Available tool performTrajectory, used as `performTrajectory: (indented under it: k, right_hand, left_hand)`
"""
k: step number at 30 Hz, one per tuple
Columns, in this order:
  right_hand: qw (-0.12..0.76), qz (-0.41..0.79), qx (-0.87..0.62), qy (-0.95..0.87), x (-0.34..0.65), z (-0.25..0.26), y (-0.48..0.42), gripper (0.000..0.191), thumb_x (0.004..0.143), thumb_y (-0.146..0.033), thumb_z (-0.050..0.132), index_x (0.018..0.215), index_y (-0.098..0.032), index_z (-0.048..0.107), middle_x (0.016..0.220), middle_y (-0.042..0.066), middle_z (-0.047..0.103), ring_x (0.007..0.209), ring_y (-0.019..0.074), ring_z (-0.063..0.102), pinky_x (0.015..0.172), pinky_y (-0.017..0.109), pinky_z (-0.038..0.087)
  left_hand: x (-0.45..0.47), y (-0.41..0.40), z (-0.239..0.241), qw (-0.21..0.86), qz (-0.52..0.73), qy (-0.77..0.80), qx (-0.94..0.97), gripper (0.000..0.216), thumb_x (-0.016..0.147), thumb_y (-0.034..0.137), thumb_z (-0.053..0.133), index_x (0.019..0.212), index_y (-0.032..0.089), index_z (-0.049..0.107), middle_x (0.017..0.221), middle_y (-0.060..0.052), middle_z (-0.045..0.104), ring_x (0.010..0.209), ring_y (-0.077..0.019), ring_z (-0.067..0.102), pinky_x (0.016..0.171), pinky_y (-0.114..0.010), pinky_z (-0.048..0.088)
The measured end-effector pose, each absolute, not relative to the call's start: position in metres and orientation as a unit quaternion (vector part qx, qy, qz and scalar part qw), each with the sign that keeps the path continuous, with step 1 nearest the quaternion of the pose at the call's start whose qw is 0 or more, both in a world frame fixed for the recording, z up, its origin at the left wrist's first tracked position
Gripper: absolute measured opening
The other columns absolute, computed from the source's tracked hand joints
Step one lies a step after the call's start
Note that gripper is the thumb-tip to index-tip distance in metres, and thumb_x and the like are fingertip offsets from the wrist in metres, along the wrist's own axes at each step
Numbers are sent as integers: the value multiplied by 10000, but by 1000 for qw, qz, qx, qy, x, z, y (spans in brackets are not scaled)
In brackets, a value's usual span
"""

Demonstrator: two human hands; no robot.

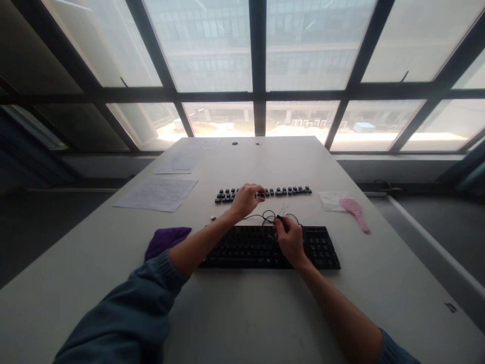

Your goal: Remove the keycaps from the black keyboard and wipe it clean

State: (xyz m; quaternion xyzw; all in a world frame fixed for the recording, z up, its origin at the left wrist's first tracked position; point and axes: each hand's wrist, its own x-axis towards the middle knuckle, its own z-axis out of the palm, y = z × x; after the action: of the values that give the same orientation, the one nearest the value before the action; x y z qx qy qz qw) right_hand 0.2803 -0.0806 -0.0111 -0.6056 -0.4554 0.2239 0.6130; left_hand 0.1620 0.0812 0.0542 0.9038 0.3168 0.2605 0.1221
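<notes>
A black keyboard point(242, 247) lies across the table in front of me. Beyond it, small black keycaps point(290, 191) stand in rows on the white tabletop. My left hand point(245, 200) reaches over the keyboard to these rows, thumb and fingers closed about a dark keycap point(259, 195). Above the keyboard's right half, my right hand point(290, 240) is closed on a small black-handled tool point(279, 218) with thin wire prongs, which looks like a keycap puller. Its lower part is hidden by my fingers. The keyboard's black cable point(268, 216) loops just behind, with a plug point(212, 218) at the left.
A purple cloth point(166, 239) lies left of the keyboard, partly behind my left forearm. Printed papers point(159, 194) spread over the table's left side. At the right are a pink hairbrush point(354, 210) and a clear plastic bag point(330, 201). Windows rise behind the table.
</notes>
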Motion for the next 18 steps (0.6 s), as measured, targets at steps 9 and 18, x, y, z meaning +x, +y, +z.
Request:
performTrajectory:
  k: [9, 18]
  right_hand:
    - [619, 230, -594, -460, 281, -15, -78, 258, 929, -382, 558, 736, -212, 574, 635, 23, 634, 548, 173, 568, 508, 273, 418]
    - [617, 239, -589, -464, 281, -12, -79, 259, 923, -391, 561, 741, -208, 583, 632, 17, 631, 543, 167, 566, 499, 266, 423]
  left_hand:
    - [200, 132, 6, 79, 188, 330, 922, 192, 733, 166, 789, 915, 229, 792, 975, -72, 703, 998, -270, 585, 929, -390, 484]
    - [197, 132, 0, 61, 194, 330, 922, 222, 734, 166, 787, 944, 240, 785, 998, -72, 663, 1011, -269, 544, 940, -408, 463]
